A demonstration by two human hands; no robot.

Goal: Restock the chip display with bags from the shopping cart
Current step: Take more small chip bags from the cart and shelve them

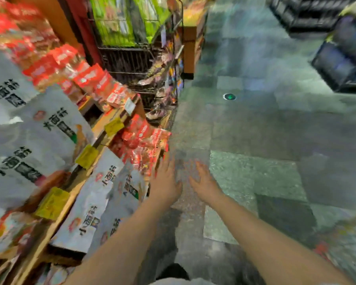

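1. Left hand [166,183] and right hand [203,185] both stretched forward and low over the floor [275,130], fingers spread and straight, holding nothing. Left hand is just beside the red bags [146,140] at the lower shelf's aisle-side edge; heavy blur, cannot tell if it touches them.
2. Chip display: wooden shelves [103,128] on the left, red bags on upper and lower tiers, white bags [86,204] nearer the camera. Yellow price tags [86,156] along the shelf edges.
3. Shopping cart not identifiable; a wire rack [127,58] with green bags [115,21] stands further along the aisle.
4. Handling guess: bags are light, puffy, crinkly film, slippery and crushable. Take by the top seam or cradle the sides, no squeezing.
5. Counts: two hands; about four yellow tags; around seven white bags; red bags too blurred to count.
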